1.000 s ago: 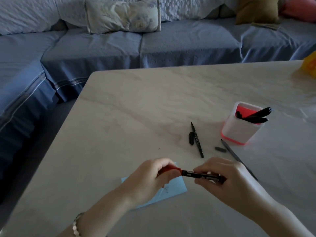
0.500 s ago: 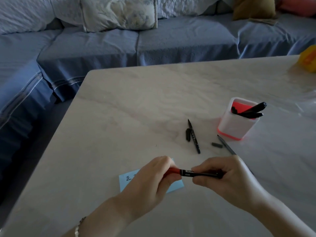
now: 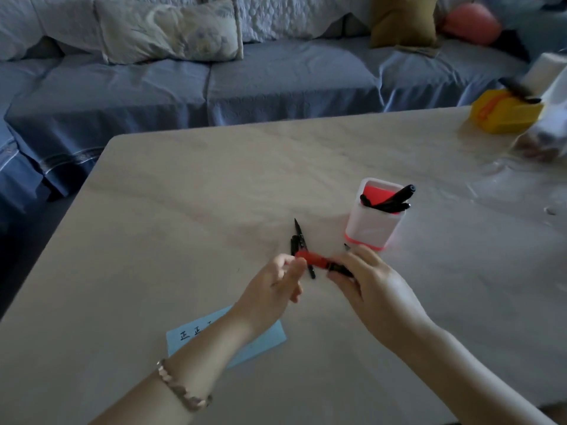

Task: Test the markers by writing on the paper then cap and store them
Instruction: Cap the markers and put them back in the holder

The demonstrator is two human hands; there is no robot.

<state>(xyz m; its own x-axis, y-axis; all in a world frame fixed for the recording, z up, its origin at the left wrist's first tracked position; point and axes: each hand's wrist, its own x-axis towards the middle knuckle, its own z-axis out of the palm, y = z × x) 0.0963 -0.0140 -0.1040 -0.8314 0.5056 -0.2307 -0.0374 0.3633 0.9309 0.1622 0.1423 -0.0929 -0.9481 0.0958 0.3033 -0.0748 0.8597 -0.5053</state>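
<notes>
Two hands meet over the table [image 3: 184, 210], just in front of the pen holder [image 3: 371, 231]. Our right hand [image 3: 368, 283] has its fingers curled round the black barrel of the red-capped marker [image 3: 311, 259], which spans the gap between the two hands with its red cap pointing left. Our left hand [image 3: 277, 282] is at the far end of that cap, thumb and forefinger against it. The blur does not let us tell whether they pinch it or only touch it.

Below the marker, on the table, we see an uncapped black marker [image 3: 299, 237] with its tip pointing away from us, and a loose black cap [image 3: 294, 245] just beside it on the left. A dark pen tip [image 3: 346, 247] peeks out above the right hand, near the holder's base.

The holder, white with a red base, stands upright, and several stored markers [image 3: 395, 197] lean in it toward the right. Nearer to us, the blue paper [image 3: 267, 338] lies flat, partly under our left forearm, with handwritten characters showing at its left end. A beaded bracelet [image 3: 184, 391] circles the left wrist. A yellow box [image 3: 506, 113] sits at the table's far right, and a blue-covered sofa [image 3: 276, 81] stands behind the table.
</notes>
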